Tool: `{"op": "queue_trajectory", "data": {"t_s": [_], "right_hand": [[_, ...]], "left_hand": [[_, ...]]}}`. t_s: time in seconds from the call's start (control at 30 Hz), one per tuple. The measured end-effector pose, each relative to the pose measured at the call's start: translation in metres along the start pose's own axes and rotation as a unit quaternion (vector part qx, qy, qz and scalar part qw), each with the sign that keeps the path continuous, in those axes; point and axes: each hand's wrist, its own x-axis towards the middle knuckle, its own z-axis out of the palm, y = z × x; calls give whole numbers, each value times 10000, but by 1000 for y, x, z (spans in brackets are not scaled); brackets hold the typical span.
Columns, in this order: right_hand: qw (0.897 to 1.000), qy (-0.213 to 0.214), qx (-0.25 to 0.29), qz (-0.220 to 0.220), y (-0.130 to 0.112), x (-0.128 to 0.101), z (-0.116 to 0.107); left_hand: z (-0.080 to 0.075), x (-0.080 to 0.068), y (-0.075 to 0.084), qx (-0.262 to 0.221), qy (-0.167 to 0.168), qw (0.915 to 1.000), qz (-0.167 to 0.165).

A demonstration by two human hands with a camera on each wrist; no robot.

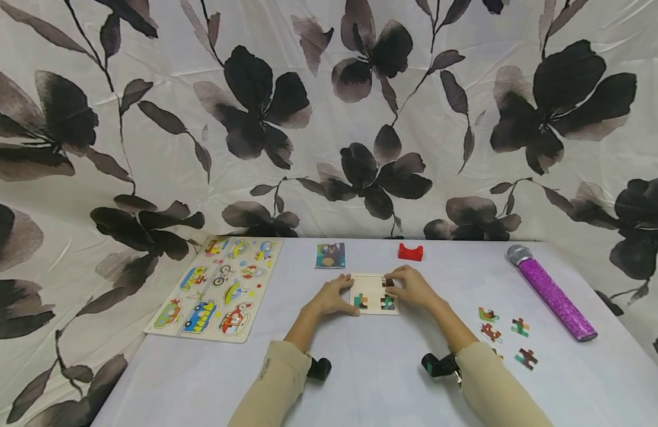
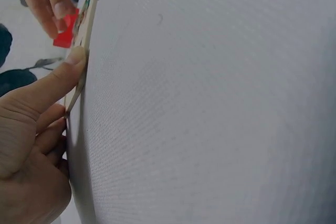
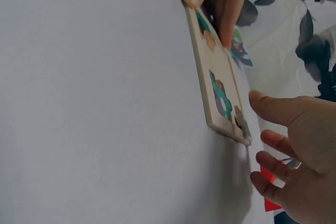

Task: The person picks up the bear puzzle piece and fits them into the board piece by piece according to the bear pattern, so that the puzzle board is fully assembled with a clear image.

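Floral cloth, pale with dark blossoms, hangs behind a white counter (image 1: pixel 393 379) where a person sits at a puzzle. Largest thing on it is the vehicle board (image 1: pixel 218 289), well off beyond the left hand (image 1: pixel 331 298); I count nine pictures on it. Next the glittery purple microphone (image 1: pixel 552 292), far out past the right hand (image 1: pixel 412 288).

Between the hands lies the small tray (image 1: pixel 373 293), flat on the counter. The left hand holds its near-left edge, thumb (image 2: pixel 63 74) pressed to the rim and fingers curled at the side. The right hand rests at the tray's far-right corner, fingers relaxed and spread, fingertips on what looks like a piece there; I cannot tell whether it pinches it.

As I judge it, a piece is being seated, with about three in so far. The next move calls for pressing it flush, then reaching right for another.

Loose pieces (image 1: pixel 521 326) lie to the right of the right forearm: four clear, perhaps a fifth half hidden. One bear picture card (image 1: pixel 330 255) and one red block (image 1: pixel 410 252) sit just beyond the hands.
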Motion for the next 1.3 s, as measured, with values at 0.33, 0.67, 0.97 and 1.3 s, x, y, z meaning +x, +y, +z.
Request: {"op": "queue_trajectory", "data": {"t_s": [0.33, 0.67, 0.97, 1.3], "right_hand": [[9991, -163, 165, 353, 5, 10, 7], [9989, 226, 77, 407, 3, 7, 10], [9963, 348, -737, 269, -11, -17, 20], [9982, 164, -564, -113, -12, -28, 14]], "left_hand": [[-1, 0, 0, 37, -5, 10000, -35], [-2, 0, 2, 52, -28, 9999, -85], [0, -2, 3, 28, 21, 10000, -9], [1, 0, 2, 60, -4, 10000, -49]]}}
